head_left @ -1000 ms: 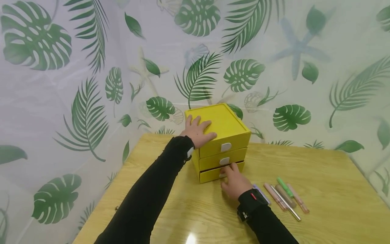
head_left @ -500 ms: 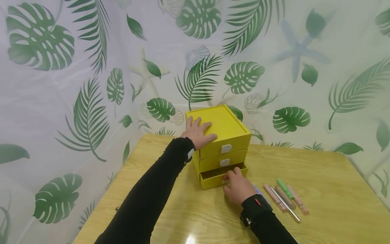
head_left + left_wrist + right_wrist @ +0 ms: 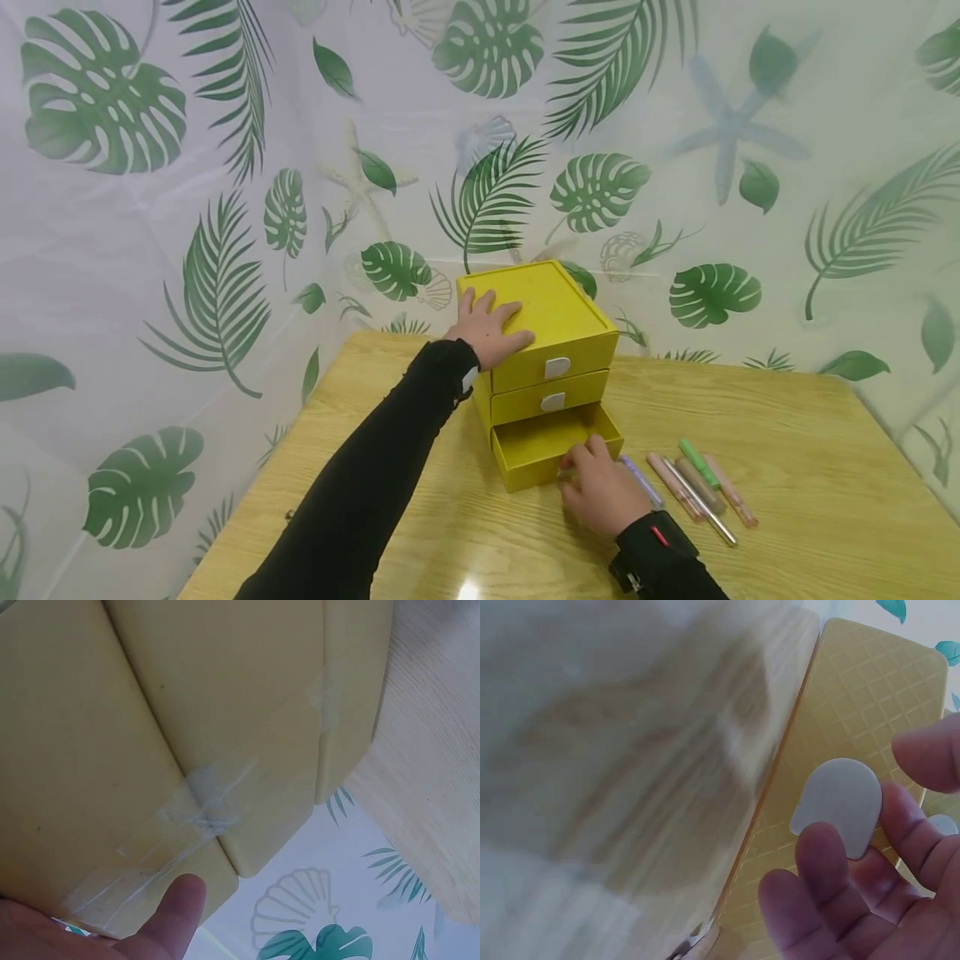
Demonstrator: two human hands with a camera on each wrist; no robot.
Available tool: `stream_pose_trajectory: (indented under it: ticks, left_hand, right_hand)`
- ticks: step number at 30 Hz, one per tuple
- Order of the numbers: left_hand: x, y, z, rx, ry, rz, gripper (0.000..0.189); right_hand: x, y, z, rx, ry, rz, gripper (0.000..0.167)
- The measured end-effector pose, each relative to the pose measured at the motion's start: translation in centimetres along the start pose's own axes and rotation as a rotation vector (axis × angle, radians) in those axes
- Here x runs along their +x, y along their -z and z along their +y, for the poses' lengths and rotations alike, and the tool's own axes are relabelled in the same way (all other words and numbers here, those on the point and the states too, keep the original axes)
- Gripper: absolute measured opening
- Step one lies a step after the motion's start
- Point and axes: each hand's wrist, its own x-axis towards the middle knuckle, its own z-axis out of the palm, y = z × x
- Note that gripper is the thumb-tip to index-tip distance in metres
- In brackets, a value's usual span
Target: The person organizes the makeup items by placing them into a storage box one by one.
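Observation:
A yellow drawer box (image 3: 536, 304) with three stacked drawers stands on the wooden table. My left hand (image 3: 487, 331) rests on its top near the left edge, fingers spread. The left wrist view shows the box's side (image 3: 225, 720) with clear tape on it and one finger (image 3: 169, 915) of that hand. Down at the front, my right hand (image 3: 603, 492) holds the white handle (image 3: 840, 795) of the bottom drawer (image 3: 525, 477) with curled fingers. This drawer is pulled well out, and the part of its inside that shows is bare. Both upper drawers are closed.
Right of the box lie several pens: a purple one (image 3: 642, 481) close by my right hand, a silver one (image 3: 705, 502), and a green one (image 3: 699, 463) among others. A leaf-patterned sheet (image 3: 487, 125) hangs behind the table (image 3: 442, 517).
The bottom drawer has slid from nearly closed to well out, toward the viewer. My right hand has moved with it, down and slightly right. My left hand has stayed on the box top.

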Motion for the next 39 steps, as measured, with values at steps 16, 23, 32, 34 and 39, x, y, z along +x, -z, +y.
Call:
stream_pose_trajectory:
  ticks: [16,23,32,34,39]
  left_hand:
    - [0.3,-0.5,0.0,-0.003,-0.008,-0.011,0.069]
    - [0.8,-0.7,-0.3,0.019,-0.003,-0.018,0.069]
    - [0.0,-0.2,0.0,0.009,-0.02,-0.013,0.068]
    - [0.1,-0.2,0.0,0.008,-0.023,-0.009,0.068]
    - [0.0,-0.2,0.0,-0.009,-0.024,-0.002,0.068]
  right_hand:
    - [-3.2,0.7,0.4,-0.001,-0.007,-0.002,0.017]
    - [-4.3,0.9,0.8,0.031,-0.023,-0.03,0.016]
    - [-4.9,2.4,2.6,0.12,-0.028,-0.032,0.026]
    - [-5.1,3.3,3.5,0.097,-0.089,0.014,0.029]
    - [-5.8,4.9,6.5,0.034,-0.222,0.023,0.038]
